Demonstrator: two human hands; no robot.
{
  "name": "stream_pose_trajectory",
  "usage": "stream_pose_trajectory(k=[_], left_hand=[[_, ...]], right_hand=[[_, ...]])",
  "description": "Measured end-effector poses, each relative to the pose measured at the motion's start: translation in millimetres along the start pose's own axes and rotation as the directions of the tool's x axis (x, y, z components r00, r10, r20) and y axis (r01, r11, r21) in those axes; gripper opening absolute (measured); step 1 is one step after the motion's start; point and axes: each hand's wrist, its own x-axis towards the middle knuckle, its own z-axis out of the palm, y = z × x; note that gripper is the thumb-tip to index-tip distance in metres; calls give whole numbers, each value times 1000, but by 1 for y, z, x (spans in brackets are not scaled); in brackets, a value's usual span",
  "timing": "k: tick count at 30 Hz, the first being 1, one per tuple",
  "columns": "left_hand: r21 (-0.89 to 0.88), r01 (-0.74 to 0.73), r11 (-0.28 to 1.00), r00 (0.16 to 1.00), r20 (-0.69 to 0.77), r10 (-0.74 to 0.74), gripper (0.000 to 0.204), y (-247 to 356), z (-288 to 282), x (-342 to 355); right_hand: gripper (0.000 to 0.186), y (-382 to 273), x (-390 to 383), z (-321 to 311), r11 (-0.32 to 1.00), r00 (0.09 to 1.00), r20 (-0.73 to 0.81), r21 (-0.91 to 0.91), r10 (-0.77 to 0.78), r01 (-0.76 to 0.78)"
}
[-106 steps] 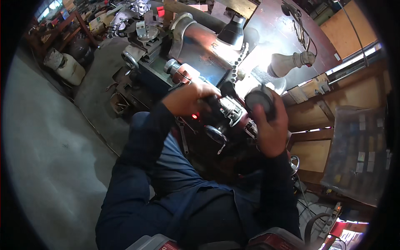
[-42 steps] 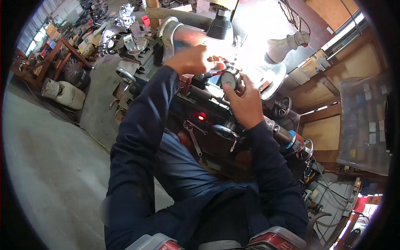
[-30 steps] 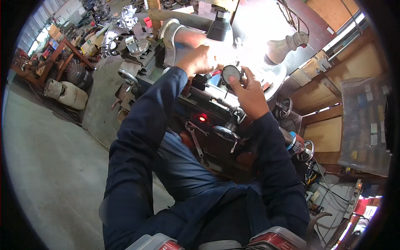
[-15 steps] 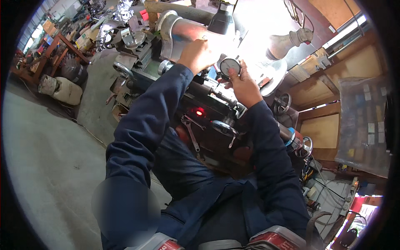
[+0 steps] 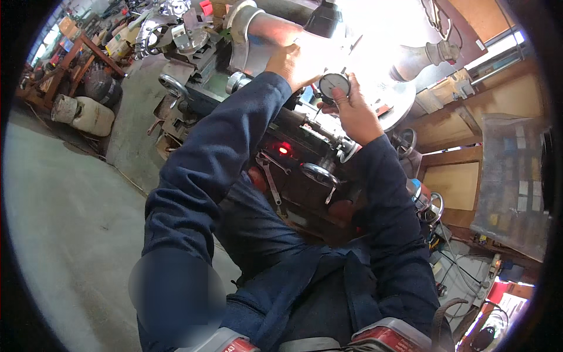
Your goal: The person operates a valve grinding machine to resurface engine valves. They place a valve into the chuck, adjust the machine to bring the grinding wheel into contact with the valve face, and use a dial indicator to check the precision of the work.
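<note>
My right hand (image 5: 359, 115) grips a round dial indicator (image 5: 335, 86) with a white face and dark rim. Its thumb lies over the front of the dial, the fingers behind it. Just left of the gauge, my left hand (image 5: 288, 66) is curled at a large metal pipe-like cylinder (image 5: 272, 29) on the machine. Glare washes out the left fingertips, so whatever they hold is hidden. Beneath both hands runs a machine slide (image 5: 319, 124) with a bright handwheel (image 5: 320, 173) at its front.
A dark lamp (image 5: 326, 22) throws strong glare over the work. Two wrenches (image 5: 270, 183) lie below a red light (image 5: 284, 151). Another handwheel (image 5: 173, 85) juts out at left. A flanged metal piece (image 5: 419, 57) stands at right. A gas cylinder (image 5: 85, 115) lies on the floor.
Both hands and the dial indicator sit slightly further right in the picture; the machine has shifted the same way as the view moved. The right hand keeps its grip on the gauge.
</note>
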Motion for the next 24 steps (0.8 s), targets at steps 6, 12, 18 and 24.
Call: stream_pose_trajectory(k=[6, 12, 18, 24], left_hand=[[-45, -157, 987, 977, 141, 162, 30, -4, -11, 7], [281, -127, 951, 980, 186, 76, 35, -6, -7, 3], [-80, -131, 988, 961, 237, 146, 35, 18, -39, 7], [51, -3, 999, 985, 172, -6, 34, -1, -4, 9]], right_hand=[[70, -1, 1, 1, 999, 999, -5, 10, 49, -49], [73, -9, 1, 4, 994, 994, 15, -26, 105, -104], [71, 8, 3, -5, 997, 997, -2, -27, 77, -77], [68, 20, 8, -7, 990, 999, -31, -133, 39, -42]])
